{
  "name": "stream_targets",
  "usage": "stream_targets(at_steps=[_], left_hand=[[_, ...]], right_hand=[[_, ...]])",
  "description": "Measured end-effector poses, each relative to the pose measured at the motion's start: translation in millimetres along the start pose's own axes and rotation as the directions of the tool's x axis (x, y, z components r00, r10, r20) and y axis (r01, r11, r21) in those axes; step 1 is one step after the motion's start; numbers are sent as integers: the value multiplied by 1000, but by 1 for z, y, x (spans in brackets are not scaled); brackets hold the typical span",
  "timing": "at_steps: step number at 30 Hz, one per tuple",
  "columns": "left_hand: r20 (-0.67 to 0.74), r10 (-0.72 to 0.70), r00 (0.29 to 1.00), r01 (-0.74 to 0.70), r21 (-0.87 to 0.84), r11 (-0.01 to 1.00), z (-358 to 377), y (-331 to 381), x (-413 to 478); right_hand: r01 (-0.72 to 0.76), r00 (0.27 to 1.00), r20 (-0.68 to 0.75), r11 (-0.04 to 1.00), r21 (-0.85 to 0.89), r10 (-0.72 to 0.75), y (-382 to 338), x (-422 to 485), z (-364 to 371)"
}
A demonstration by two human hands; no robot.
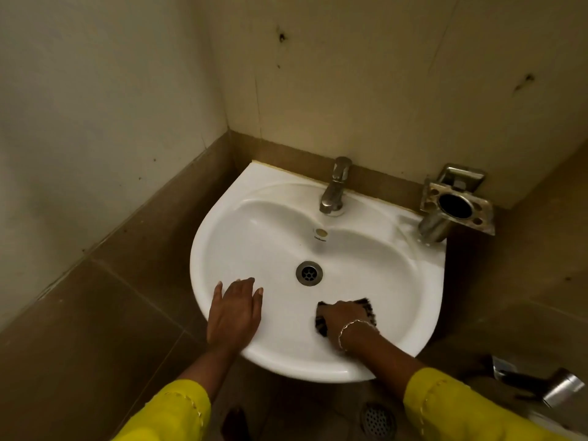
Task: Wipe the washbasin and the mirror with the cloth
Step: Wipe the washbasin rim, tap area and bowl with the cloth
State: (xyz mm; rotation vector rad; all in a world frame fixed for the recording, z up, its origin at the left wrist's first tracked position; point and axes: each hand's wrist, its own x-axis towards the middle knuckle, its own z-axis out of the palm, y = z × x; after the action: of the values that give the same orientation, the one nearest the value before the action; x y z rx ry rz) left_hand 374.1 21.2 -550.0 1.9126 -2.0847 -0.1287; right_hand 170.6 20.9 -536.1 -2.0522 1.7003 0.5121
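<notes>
A white washbasin [273, 237] is fixed in a wall corner, with a metal drain [309, 273] at its middle. My right hand [345, 316] presses a dark patterned cloth [366, 305] against the basin's inner front wall, right of the drain. The cloth is mostly hidden under the hand. My left hand [237, 308] lies flat on the basin's front left rim, fingers spread, holding nothing. No mirror is in view.
A steel tap [334, 186] stands at the basin's back rim. A metal holder [455, 202] with a cup hangs on the wall at the back right. A floor drain [378, 420] lies below the basin, and shiny metal objects [560, 388] sit at the lower right.
</notes>
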Motion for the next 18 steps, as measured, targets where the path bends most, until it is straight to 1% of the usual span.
stream_targets(at_steps=[1, 2, 3, 4, 5, 6, 7, 8, 9, 10, 11, 12, 13, 14, 15, 16, 18], left_hand=[[-4, 3, 1000, -3, 3, 1000, 0, 0, 0], [-11, 8, 1000, -8, 7, 1000, -1, 0, 0], [-10, 9, 1000, -9, 5, 1000, -2, 1, 0], [-2, 9, 1000, -9, 1, 1000, -3, 1, -1], [10, 10, 1000, -10, -2, 1000, -4, 1, -1], [20, 18, 1000, -18, 0, 1000, -5, 1, -1], [35, 28, 999, -28, -2, 1000, -6, 1, -1], [66, 37, 997, -37, -10, 999, -7, 0, -1], [112, 39, 993, -36, -26, 999, -7, 0, -1], [153, 39, 987, -31, -56, 998, -7, -1, 0], [159, 39, 987, -25, -88, 996, -7, 0, -1], [129, 32, 991, -15, -133, 991, -8, 2, 0], [84, 1, 996, 17, -209, 978, -11, 5, 1], [88, -53, 995, 79, -328, 941, -18, 11, 3], [147, -74, 986, 134, -453, 882, -30, 20, 8], [201, -55, 978, 161, -561, 812, -41, 30, 15], [305, 18, 952, 204, -677, 707, -62, 50, 32]], right_hand=[[-23, 1000, 5, 996, 87, 22, -1, -1, -3], [-59, 998, -1, 975, 215, 60, -1, -2, -9], [-88, 995, -17, 928, 363, 101, 1, -3, -14], [-105, 990, -22, 846, 523, 137, 4, -2, -18], [-107, 987, -16, 724, 682, 161, 8, -2, -23], [-101, 986, 6, 565, 819, 167, 13, -5, -26], [-100, 985, 39, 372, 923, 166, 17, -8, -30], [-106, 985, 82, 156, 982, 151, 21, -12, -33], [-113, 986, 120, -63, 992, 115, 25, -15, -34], [-110, 988, 133, -246, 963, 77, 29, -18, -35], [-104, 991, 129, -382, 918, 41, 32, -23, -36], [-97, 993, 117, -474, 875, 12, 33, -27, -38], [-94, 995, 101, -535, 840, -16, 33, -32, -41], [-92, 995, 89, -572, 815, -34, 33, -35, -43], [-84, 996, 70, -600, 796, -47, 32, -39, -46], [-73, 997, 46, -621, 780, -60, 30, -42, -49], [-71, 995, 5, -650, 757, -102, 24, -50, -59]])
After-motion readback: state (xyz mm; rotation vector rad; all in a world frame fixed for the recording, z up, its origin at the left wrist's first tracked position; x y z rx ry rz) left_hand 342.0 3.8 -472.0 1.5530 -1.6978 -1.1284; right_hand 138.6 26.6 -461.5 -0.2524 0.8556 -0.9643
